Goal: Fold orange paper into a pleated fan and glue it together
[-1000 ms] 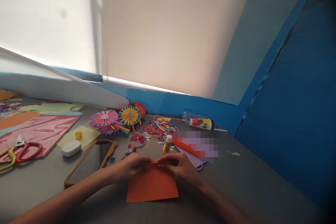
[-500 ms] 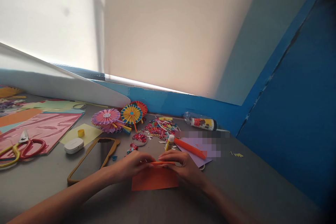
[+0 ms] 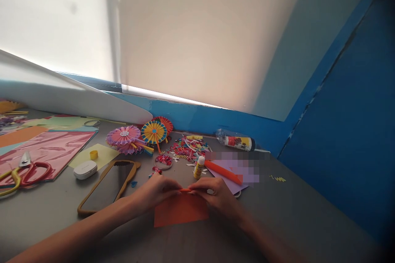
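Orange paper (image 3: 180, 211)'s rolled up shorter now, left hand (image 3: 157, 193) and right hand (image 3: 213, 197) both pinching the roll (image 3: 185, 190) so it can't spring open.

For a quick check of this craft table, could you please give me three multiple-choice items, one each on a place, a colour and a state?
1. Where does the white-capped yellow glue stick stand?
A. On the pink foil sheet
B. Upright beside the long orange paper strip
C. Beside the red-handled scissors

2. What colour is the rectangular paper sheet under the left hand and right hand?
A. Green
B. Orange
C. Lilac

3. What are the hands doing?
A. Holding a narrow orange paper strip between them
B. Cutting with scissors
C. Lying flat and apart

Answers:
1. B: it stands just left of the strip's end.
2. B: orange shows below both hands.
3. A: both hands pinch the strip above the sheet.
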Tool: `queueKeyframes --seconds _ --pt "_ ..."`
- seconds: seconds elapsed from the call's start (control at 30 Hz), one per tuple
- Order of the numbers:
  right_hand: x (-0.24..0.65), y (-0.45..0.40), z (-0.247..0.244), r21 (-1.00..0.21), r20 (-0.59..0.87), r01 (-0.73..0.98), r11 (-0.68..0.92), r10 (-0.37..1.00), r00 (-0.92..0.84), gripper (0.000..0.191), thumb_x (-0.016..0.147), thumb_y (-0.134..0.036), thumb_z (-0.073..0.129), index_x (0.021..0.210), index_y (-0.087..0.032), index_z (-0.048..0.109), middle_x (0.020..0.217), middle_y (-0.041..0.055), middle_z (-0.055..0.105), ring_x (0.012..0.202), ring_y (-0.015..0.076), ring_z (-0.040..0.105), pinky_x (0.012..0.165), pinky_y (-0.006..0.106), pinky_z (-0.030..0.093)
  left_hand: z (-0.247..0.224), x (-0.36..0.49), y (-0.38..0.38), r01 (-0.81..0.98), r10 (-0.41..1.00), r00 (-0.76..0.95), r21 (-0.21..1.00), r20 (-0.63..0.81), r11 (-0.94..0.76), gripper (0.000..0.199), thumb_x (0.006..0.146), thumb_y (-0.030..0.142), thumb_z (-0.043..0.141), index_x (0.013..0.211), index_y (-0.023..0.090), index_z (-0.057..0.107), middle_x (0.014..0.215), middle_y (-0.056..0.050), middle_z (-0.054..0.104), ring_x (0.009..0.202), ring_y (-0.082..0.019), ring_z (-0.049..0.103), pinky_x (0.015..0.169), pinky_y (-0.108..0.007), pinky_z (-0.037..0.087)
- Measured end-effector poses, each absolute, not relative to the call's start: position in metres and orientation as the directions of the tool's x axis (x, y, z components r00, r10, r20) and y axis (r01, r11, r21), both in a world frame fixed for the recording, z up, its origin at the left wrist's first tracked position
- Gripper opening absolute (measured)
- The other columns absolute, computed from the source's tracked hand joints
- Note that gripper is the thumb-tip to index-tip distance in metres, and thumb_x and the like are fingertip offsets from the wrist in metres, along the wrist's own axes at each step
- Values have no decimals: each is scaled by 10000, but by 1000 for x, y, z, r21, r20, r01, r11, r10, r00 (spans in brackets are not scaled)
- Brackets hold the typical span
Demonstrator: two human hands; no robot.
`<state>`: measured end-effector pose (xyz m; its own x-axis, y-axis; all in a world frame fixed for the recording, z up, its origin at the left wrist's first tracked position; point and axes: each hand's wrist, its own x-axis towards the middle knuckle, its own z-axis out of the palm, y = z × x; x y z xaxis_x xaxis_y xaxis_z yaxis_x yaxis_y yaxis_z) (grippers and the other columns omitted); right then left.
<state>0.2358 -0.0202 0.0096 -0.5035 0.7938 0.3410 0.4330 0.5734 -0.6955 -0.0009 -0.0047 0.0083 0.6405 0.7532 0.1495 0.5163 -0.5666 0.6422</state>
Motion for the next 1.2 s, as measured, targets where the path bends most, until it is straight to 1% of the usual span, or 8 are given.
queueKeyframes --seconds 0.3,0.47,0.57,0.77,0.9,1.03,1.13,1.2 --pt "234 -23 12 -719 312 435 542 811 -495 164 854 -171 624 900 -225 772 806 15 720 753 164 639 652 244 432 9 -1 -8 471 747 653 705 124 -530 286 916 305 506 991 155 738 873 -44 749 779 -179 655 649 -195 424" --pt "229 -29 14 -717 280 469 515 830 -483 142 869 -235 620 892 -228 761 794 9 703 727 153 605 611 241 406 7 0 -9 414 726 674 748 132 -519 295 923 292 486 1016 147 726 909 -50 745 815 -184 658 663 -193 433" --pt "228 -31 14 -738 264 456 498 834 -484 171 884 -222 590 919 -225 757 838 17 714 768 162 624 626 240 420 9 3 -9 444 732 668 719 132 -534 298 927 307 485 1003 155 730 874 -42 742 778 -174 644 645 -195 414" --pt "231 -29 16 -744 264 482 463 866 -425 175 867 -181 585 849 -203 757 810 21 720 769 170 636 652 248 429 14 1 -9 518 723 677 608 140 -602 282 932 307 481 985 161 716 749 -14 682 650 -125 550 568 -199 327" --pt "236 -25 20 -777 259 464 426 887 -382 151 870 -239 599 860 -208 747 845 23 719 807 185 631 671 259 433 12 -4 -6 464 719 676 666 160 -584 289 940 328 470 934 145 695 722 0 631 652 -121 509 561 -196 317" --pt "242 -20 22 -781 305 464 418 903 -301 184 888 -310 585 822 -203 719 823 21 708 816 193 619 661 262 425 9 -5 -3 373 706 698 781 120 -501 320 944 387 472 965 151 687 816 -15 663 739 -148 557 600 -192 371" --pt "245 -17 22 -756 356 478 447 894 -273 171 891 -283 577 800 -207 700 816 8 702 802 182 616 684 263 419 8 -6 -4 380 707 698 777 115 -502 314 943 383 483 1115 185 656 972 -42 686 871 -192 598 704 -222 428" --pt "247 -15 22 -777 374 447 442 897 -237 160 896 -298 574 831 -212 691 859 9 705 836 186 622 730 269 425 9 -7 -6 404 727 676 764 121 -503 336 943 379 488 1201 205 614 1046 -58 676 935 -213 603 773 -255 448"
